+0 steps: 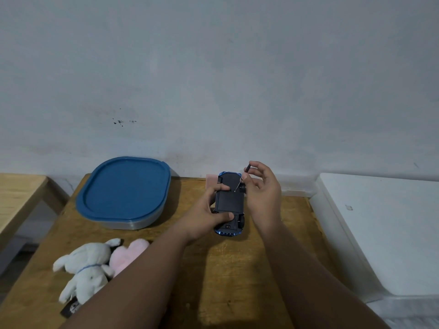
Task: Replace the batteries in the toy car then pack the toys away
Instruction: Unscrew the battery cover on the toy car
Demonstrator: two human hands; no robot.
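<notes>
Now, head view: one wide look down at a wooden table (237,269) set against a grey wall.
Toy car (229,203): centre of the frame, slightly right; blue body, turned belly-up so the dark underside faces the camera (whether its lower end touches the table is hard to tell).
Left hand (209,214): grasping the toy car from its left side, one finger curled over the underside near the top and the thumb pressed across it near the bottom.
Right hand (262,188): just right of the car, fingertips pinching a thin screwdriver (238,184) near its dark handle.
Screwdriver: tilted, handle up and to the right, tip down on the car's underside near its upper right.
Container (123,188): left of centre, clear tub closed with a blue lid, standing on the table near the wall.
Plush toys: lower left, a white rabbit (88,269) lying beside a pink plush (129,254), touching.
Right edge: a white box (380,233) beside the table.
</notes>
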